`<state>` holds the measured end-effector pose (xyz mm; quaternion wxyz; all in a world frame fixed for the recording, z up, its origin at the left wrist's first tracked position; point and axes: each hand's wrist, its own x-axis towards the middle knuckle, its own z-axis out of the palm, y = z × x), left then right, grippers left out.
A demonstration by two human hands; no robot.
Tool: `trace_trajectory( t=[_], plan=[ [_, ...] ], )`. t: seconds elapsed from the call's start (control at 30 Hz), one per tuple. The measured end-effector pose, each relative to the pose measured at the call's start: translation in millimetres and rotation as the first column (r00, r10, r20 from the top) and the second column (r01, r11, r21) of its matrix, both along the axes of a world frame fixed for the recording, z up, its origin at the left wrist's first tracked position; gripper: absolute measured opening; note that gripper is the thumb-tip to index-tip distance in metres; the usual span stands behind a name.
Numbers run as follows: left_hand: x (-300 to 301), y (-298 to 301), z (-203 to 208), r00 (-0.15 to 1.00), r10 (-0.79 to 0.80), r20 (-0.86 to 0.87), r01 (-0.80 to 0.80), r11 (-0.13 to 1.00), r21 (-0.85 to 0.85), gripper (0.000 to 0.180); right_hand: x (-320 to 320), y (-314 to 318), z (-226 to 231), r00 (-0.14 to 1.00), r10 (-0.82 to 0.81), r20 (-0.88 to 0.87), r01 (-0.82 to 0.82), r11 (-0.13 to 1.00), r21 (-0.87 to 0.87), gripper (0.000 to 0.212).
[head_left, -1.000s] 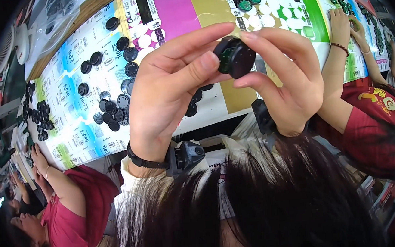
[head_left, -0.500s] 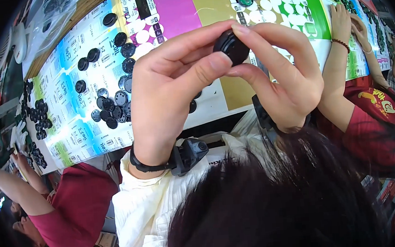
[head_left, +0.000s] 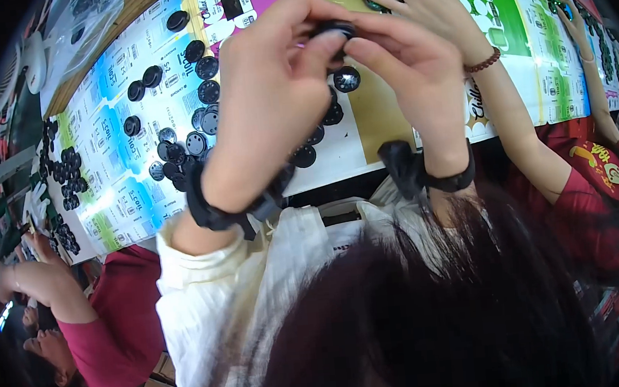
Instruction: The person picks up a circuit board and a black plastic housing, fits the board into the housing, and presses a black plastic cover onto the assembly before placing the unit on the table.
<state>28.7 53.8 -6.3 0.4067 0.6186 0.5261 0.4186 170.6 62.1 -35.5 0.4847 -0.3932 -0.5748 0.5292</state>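
Person's left hand [head_left: 271, 76] and right hand [head_left: 416, 65] meet fingertip to fingertip, both narrowed on one black round casing [head_left: 341, 28] — it sits between the two thumbs and index fingers, mostly covered by them, details blurred. Black strap [head_left: 212, 208] on the left wrist, black wristband [head_left: 455, 179] on the right one. Just below the held piece, between the hands, a shiny black disc [head_left: 346, 79] lies on the gold part of the printed sheets; more black discs [head_left: 305, 155] lie to the right of the left wrist, partly hidden by it. Left of the left forearm: a heap of black round parts [head_left: 175, 154], then a pair of black caps [head_left: 144, 83] farther up. Beyond those, up and left of the left hand, a wooden strip [head_left: 94, 47] and a clear plastic bag [head_left: 95, 10]. A co-worker's hand [head_left: 429, 6], beaded bracelet [head_left: 484, 60] at its wrist, reaches in just above the right hand, over green-faced discs [head_left: 380, 1]. Another co-worker's dark red sleeve [head_left: 96, 348] is far left of the person's left sleeve [head_left: 191, 257].
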Motion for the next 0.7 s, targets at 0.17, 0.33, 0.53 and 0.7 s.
trace_trajectory(
  t=[0.17,0.33,0.53,0.7],
  plan=[
    [-73.0,63.3,-46.6,0.839,0.117,-0.532,-0.021,0.983,0.183,0.028,8.5,14.1,-22.3,0.807,0.044,0.59,-0.223,0.946,0.234,0.031],
    [-104.1,85.3,-92.8,0.556,0.273,-0.785,0.196,0.875,0.443,0.031,-3.4,26.2,-43.1,0.567,-0.013,0.824,-0.476,0.811,0.341,0.03],
    [-42.5,105.8,-68.0,0.583,0.12,-0.804,0.363,0.847,0.39,0.029,-3.5,31.7,-36.9,0.409,-0.104,0.906,-0.572,0.744,0.344,0.028],
    [-6.5,153.6,-69.3,0.696,-0.077,-0.714,0.409,0.86,0.305,0.024,1.8,32.9,-27.8,0.422,-0.216,0.88,-0.541,0.72,0.436,0.026]
  ],
)
